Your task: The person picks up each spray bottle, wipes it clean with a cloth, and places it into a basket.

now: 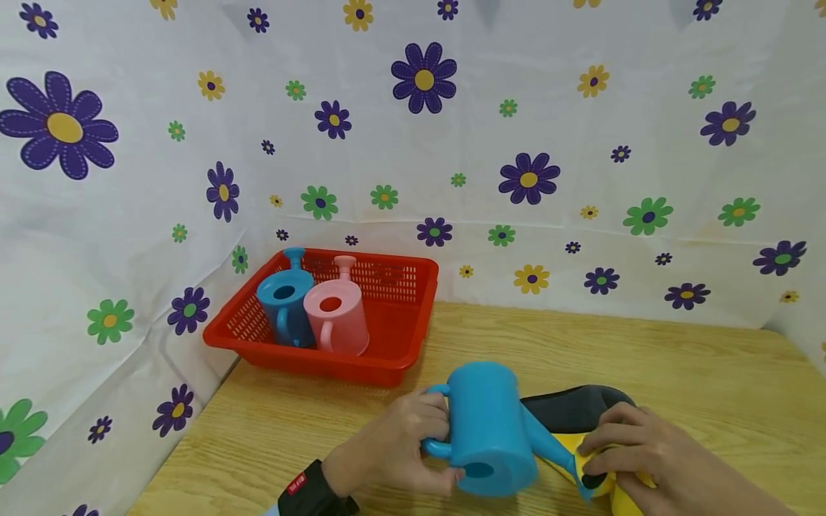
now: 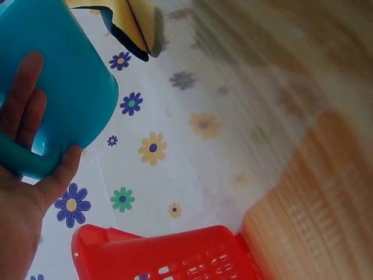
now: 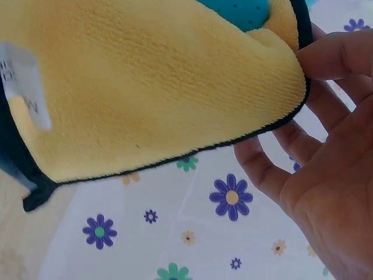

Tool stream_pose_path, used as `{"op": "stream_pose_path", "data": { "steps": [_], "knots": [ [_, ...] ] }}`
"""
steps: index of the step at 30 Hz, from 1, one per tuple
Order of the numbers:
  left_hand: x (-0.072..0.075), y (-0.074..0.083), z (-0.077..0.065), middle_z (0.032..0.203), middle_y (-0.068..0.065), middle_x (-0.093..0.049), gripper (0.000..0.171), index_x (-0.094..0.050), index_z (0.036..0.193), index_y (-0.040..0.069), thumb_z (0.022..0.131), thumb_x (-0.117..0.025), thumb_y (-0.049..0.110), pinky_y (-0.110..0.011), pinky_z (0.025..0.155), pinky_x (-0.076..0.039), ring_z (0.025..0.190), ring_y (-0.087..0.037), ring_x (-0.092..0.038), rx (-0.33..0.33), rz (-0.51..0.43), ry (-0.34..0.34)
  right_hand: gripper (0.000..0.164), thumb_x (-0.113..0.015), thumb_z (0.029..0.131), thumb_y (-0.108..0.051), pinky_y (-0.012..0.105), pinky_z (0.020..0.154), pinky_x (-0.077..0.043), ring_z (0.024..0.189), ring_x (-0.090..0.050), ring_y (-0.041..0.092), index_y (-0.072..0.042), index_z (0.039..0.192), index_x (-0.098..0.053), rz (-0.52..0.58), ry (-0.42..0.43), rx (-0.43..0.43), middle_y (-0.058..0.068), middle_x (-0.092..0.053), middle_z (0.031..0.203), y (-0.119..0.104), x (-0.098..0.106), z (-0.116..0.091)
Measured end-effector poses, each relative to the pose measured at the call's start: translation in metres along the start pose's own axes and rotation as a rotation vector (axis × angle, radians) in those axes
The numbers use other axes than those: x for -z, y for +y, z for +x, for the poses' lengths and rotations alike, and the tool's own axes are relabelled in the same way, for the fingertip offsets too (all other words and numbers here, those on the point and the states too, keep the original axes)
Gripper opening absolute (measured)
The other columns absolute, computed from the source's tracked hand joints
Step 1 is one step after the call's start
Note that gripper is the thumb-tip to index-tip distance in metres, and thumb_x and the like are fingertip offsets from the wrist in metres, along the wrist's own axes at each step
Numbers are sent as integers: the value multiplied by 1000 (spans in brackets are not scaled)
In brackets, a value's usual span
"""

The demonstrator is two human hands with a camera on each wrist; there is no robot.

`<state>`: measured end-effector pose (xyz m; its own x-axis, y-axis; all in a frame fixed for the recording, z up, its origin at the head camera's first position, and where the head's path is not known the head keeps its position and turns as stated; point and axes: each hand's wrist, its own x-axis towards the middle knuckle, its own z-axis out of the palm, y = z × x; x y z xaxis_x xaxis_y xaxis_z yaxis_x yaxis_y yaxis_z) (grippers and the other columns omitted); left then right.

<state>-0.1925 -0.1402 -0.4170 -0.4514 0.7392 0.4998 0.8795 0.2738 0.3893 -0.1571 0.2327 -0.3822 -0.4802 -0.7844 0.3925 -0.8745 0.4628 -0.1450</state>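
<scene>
My left hand (image 1: pixel 403 441) grips the handle of a blue watering can (image 1: pixel 487 423), which is tilted on its side with its spout pointing right. In the left wrist view, fingers curl round the handle against the can's blue body (image 2: pixel 64 76). My right hand (image 1: pixel 665 455) pinches a plush cleaning cloth (image 3: pixel 151 99), yellow on one side and dark grey on the other, with a black hem. The cloth wraps about the can's sprinkler head; part of that head, with small holes (image 3: pixel 242 11), shows past the cloth in the right wrist view.
A red plastic basket (image 1: pixel 413 351) stands at the back left of the wooden table (image 1: pixel 697 373). In it are an upright blue watering can (image 1: pixel 293 322) and a pink one (image 1: pixel 342 326). A white flower-print sheet (image 1: pixel 464 158) hangs behind and at the left.
</scene>
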Motion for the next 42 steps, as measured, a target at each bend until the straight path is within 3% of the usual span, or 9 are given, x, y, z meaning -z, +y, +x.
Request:
{"op": "stream_pose_path", "data": {
  "steps": [5, 10, 15, 19, 24, 28, 31, 34, 42],
  "knots": [
    [8, -3, 2, 63, 8, -54, 26, -60, 70, 18, 85, -77, 30, -15, 73, -41, 74, -2, -51, -13, 21, 68, 49, -83, 76, -3, 20, 73, -54, 97, -55, 5, -33, 114, -75, -43, -37, -234, -13, -70, 112, 2, 11, -13],
    [17, -6, 2, 64, 7, -53, 25, -58, 71, 18, 85, -77, 27, -17, 73, -44, 72, -3, -51, -22, 19, 158, 51, -85, 78, -7, 19, 71, -54, 97, -53, 0, -36, 118, -73, -81, -20, -301, -15, -66, 111, 11, 12, -25],
    [25, -11, 2, 65, 2, -54, 29, -54, 71, 16, 90, -73, 27, -26, 75, -55, 74, -9, -56, -79, 6, 346, 31, -80, 87, -36, 29, 73, -57, 97, -58, 7, -32, 118, -74, -45, -226, -450, -11, -68, 115, 20, 8, -30],
    [32, -16, 1, 66, -1, -53, 36, -53, 74, 13, 99, -64, 36, -27, 70, -55, 70, -12, -56, -87, -25, 488, 48, -74, 89, -50, 54, 83, -58, 108, -64, 29, -20, 126, -72, 92, -414, -595, 6, -68, 127, 26, 4, -28],
    [37, -21, -3, 63, -3, -50, 37, -58, 79, 8, 105, -57, 33, -20, 56, -45, 61, -9, -51, 88, -93, 630, 60, -78, 88, -43, 72, 86, -50, 115, -61, 49, -11, 137, -64, 240, -524, -652, 24, -61, 138, 32, -4, -27],
    [41, -23, -6, 71, -8, -62, 33, -59, 82, 3, 109, -46, 16, -21, 62, -46, 68, -11, -58, 269, -139, 678, 65, -80, 86, -42, 74, 87, -49, 118, -59, 52, -12, 140, -62, 281, -535, -654, 25, -59, 140, 35, -8, -29],
    [45, -27, -7, 93, -12, -74, 30, -57, 90, -1, 110, -36, 8, -24, 85, -52, 94, -21, -71, 361, -176, 658, 66, -82, 84, -41, 73, 88, -49, 119, -58, 51, -13, 141, -61, 303, -532, -649, 23, -60, 140, 36, -10, -31],
    [49, -32, -7, 108, -11, -76, 30, -56, 99, 0, 112, -33, 13, -31, 99, -52, 112, -27, -70, 462, -173, 621, 72, -84, 82, -39, 74, 88, -48, 120, -57, 52, -11, 143, -59, 325, -544, -650, 25, -59, 142, 36, -12, -31],
    [63, -43, -3, 104, -9, -78, 41, -66, 100, 6, 112, -38, 34, -49, 97, -57, 102, -27, -72, 720, -76, 553, 78, -90, 75, -33, 70, 94, -49, 117, -61, 40, -13, 144, -59, 349, -607, -802, 22, -58, 143, 35, -14, -23]
  ]
}}
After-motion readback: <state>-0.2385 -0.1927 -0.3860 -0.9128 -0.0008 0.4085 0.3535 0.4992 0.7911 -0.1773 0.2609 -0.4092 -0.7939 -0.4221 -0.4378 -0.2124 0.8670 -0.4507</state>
